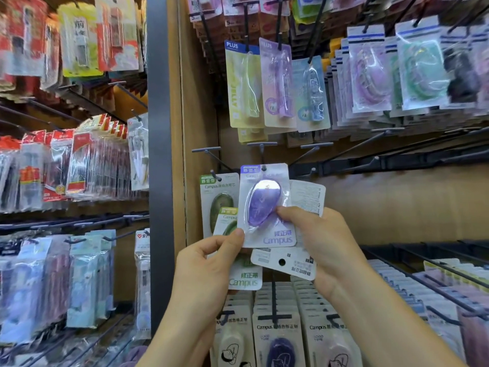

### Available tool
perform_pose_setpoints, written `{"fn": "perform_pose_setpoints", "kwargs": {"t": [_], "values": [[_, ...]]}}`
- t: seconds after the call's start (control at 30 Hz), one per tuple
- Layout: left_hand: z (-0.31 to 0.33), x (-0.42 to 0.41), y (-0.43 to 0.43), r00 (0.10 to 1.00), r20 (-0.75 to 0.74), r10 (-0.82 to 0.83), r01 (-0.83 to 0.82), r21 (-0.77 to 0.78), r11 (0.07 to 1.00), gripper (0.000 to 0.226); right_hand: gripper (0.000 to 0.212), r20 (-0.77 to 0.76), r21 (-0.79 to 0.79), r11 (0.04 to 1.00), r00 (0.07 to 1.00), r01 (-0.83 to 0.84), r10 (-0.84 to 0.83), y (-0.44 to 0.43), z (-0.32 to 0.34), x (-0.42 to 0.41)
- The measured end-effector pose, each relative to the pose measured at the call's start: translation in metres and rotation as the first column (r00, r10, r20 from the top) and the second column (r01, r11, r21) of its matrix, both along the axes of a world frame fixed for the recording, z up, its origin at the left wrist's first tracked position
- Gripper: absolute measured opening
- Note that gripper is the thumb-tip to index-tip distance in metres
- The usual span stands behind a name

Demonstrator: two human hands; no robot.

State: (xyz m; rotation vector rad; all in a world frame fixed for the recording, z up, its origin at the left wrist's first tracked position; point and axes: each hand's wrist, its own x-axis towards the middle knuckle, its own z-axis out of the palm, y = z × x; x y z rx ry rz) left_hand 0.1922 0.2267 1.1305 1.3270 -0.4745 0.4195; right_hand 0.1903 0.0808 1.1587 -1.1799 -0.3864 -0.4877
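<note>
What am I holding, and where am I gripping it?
Several Campus correction-tape packs. The left hand pinches the lower left corner of the purple pack; the right hand thumbs its blister.

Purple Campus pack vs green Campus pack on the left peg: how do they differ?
Colour: the purple Campus pack has a purple blister and header; the green Campus pack is olive green.
Hold: the left hand and right hand pinch the purple one; the green one hangs on its peg.
View: purple is in front, green partly covered.
Shared: Campus branding, oval shape.
</note>
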Motion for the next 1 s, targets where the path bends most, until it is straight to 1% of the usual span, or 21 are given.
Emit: {"fn": "perform_pose_setpoints", "kwargs": {"t": [0.17, 0.23, 0.4, 0.53, 0.6, 0.67, 0.77, 0.83, 0.9, 0.93, 1.0], "values": [[0.000, 0.012, -0.002, 0.999, -0.017, 0.040, -0.039, 0.036, 0.999, 0.025, 0.019, -0.030, -0.023, 1.000, 0.999, 0.020, -0.021, -0.004, -0.002, 0.003], [-0.001, 0.020, -0.003, 0.997, -0.019, 0.077, -0.076, 0.043, 0.996, 0.026, 0.017, -0.013, -0.047, 0.998, 0.999, 0.052, -0.052, -0.008, -0.005, 0.003], [-0.002, 0.037, -0.006, 0.986, 0.013, 0.168, -0.168, 0.050, 0.984, 0.033, 0.018, 0.084, -0.038, 0.954, 0.952, 0.298, -0.294, -0.026, -0.020, 0.002], [0.000, 0.045, -0.010, 0.975, 0.013, 0.222, -0.222, 0.115, 0.968, 0.033, 0.040, 0.166, -0.124, 0.926, 0.928, 0.356, -0.335, -0.030, -0.024, 0.001], [-0.002, 0.049, -0.011, 0.965, 0.010, 0.262, -0.260, 0.160, 0.952, 0.023, 0.047, 0.217, -0.186, 0.897, 0.908, 0.400, -0.359, -0.030, -0.024, 0.000], [-0.004, 0.045, -0.011, 0.952, 0.012, 0.307, -0.304, 0.182, 0.935, 0.007, 0.050, 0.279, -0.221, 0.868, 0.882, 0.444, -0.380, -0.030, -0.026, 0.001], [-0.005, 0.038, -0.008, 0.941, 0.014, 0.337, -0.335, 0.169, 0.927, 0.012, 0.044, 0.374, -0.250, 0.837, 0.846, 0.487, -0.380, -0.031, -0.030, 0.002], [-0.007, 0.027, -0.005, 0.951, -0.010, 0.309, -0.303, 0.157, 0.940, 0.020, 0.040, 0.445, -0.263, 0.805, 0.808, 0.531, -0.387, -0.033, -0.033, 0.002], [-0.015, 0.019, -0.001, 0.963, -0.026, 0.267, -0.258, 0.189, 0.948, 0.023, 0.036, 0.528, -0.280, 0.750, 0.749, 0.599, -0.401, -0.035, -0.037, 0.000], [-0.016, 0.016, 0.002, 0.968, -0.040, 0.250, -0.237, 0.202, 0.950, 0.024, 0.034, 0.573, -0.287, 0.708, 0.708, 0.645, -0.412, -0.036, -0.039, -0.001], [-0.017, 0.007, 0.009, 0.966, -0.069, 0.247, -0.226, 0.225, 0.948, 0.028, 0.033, 0.677, -0.306, 0.591, 0.607, 0.746, -0.416, -0.039, -0.041, -0.005]]}}
